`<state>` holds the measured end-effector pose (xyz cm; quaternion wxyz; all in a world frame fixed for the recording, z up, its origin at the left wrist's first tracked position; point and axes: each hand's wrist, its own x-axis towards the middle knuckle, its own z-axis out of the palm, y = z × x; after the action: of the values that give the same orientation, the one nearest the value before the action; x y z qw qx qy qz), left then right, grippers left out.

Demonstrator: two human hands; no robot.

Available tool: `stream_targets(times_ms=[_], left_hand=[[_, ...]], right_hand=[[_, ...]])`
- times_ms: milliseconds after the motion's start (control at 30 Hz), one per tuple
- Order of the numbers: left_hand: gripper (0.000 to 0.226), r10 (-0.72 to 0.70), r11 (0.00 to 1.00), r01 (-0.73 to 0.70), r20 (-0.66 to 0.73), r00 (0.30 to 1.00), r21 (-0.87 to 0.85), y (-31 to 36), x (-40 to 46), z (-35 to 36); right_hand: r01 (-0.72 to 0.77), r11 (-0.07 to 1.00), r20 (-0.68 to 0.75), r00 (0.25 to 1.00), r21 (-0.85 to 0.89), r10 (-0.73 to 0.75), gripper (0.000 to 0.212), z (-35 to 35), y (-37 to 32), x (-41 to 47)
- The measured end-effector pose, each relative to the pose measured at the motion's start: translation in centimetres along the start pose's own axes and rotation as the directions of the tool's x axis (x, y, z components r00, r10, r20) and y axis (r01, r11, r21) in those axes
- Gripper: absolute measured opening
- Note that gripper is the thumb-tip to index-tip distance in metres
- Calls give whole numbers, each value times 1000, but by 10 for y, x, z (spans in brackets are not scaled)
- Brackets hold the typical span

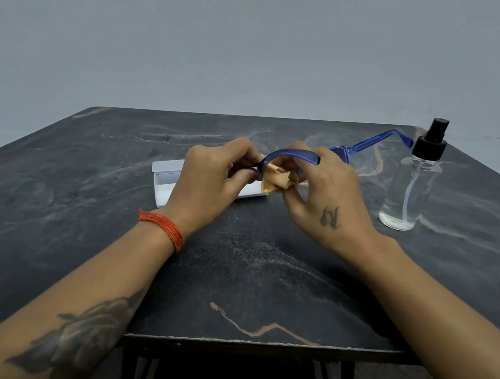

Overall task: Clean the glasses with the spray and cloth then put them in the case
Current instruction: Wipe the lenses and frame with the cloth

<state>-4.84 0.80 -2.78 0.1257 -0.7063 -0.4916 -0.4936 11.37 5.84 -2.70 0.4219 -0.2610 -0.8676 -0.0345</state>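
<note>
Above the table (112, 165), both hands grip blue glasses (294, 155); right fingers apparently pinch cloth (277, 180).

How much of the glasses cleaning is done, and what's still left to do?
Halfway, it seems. The spray bottle stands set aside on the table, so spraying looks finished. Now the left hand holds the blue glasses while the right hand rubs them with the cloth. Still left: putting them in the white case.
</note>
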Motion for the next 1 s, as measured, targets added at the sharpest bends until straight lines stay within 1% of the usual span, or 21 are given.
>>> stream_targets(times_ms=[67, 100, 133, 167, 233, 300, 367, 433, 533, 600, 667, 700, 767, 833, 1000], left_hand=[[9, 1, 1000, -1, 8, 1000, 4, -1, 0, 0], [9, 1, 1000, -1, 11, 1000, 4, -1, 0, 0], [9, -3, 1000, 3, 13, 1000, 0, -1, 0, -1], [9, -8, 1000, 8, 14, 1000, -5, -2, 0, 0], [10, -14, 1000, 14, 13, 1000, -8, -2, 0, 0], [10, -24, 1000, 24, 9, 1000, -15, -3, 1, 0], [10, -27, 999, 27, 1, 1000, -18, -2, 1, 0], [10, -23, 1000, 23, 0, 1000, -18, -2, 1, 0], [10, -25, 999, 25, 0, 1000, -27, 0, 0, 0], [9, -27, 999, 27, -11, 1000, -29, 0, 0, 0], [10, -23, 1000, 23, -15, 1000, -20, 0, 0, -1], [10, -25, 1000, 24, -11, 1000, -18, 0, 0, -1], [10, -34, 999, 34, -3, 999, -27, -1, -1, 0], [10, -39, 999, 39, 2, 999, -37, -1, -1, 0], [9, -34, 999, 34, 2, 999, -27, -1, 0, -1]], right_hand=[[25, 1000, -29, 999, 18, -24, 24, -4, -2, -1], [46, 999, -45, 998, 12, -45, 18, -6, -4, -1], [72, 997, -60, 996, -10, -72, 13, -7, -4, -2], [94, 995, -76, 992, -46, -97, 13, -8, -5, -1], [112, 987, -100, 987, -117, -124, 15, -8, -2, 0], [99, 982, -150, 981, -160, -124, 18, -8, 0, 1], [81, 983, -199, 973, -162, -113, 28, -6, 1, 1], [69, 985, -219, 970, -160, -104, 32, -4, 2, 2], [80, 991, -188, 977, -108, -100, 26, -1, 1, 0], [81, 994, -132, 987, -68, -90, 20, 0, 0, -2], [79, 996, -71, 994, -29, -80, 20, 0, 0, -3], [78, 997, -55, 995, -7, -79, 21, -1, 0, -3], [87, 996, -45, 995, 19, -86, 14, -2, 0, -2], [95, 995, -38, 995, -17, -96, 5, -3, 0, -2], [84, 990, -51, 995, -112, -90, 11, -4, 0, -3]])
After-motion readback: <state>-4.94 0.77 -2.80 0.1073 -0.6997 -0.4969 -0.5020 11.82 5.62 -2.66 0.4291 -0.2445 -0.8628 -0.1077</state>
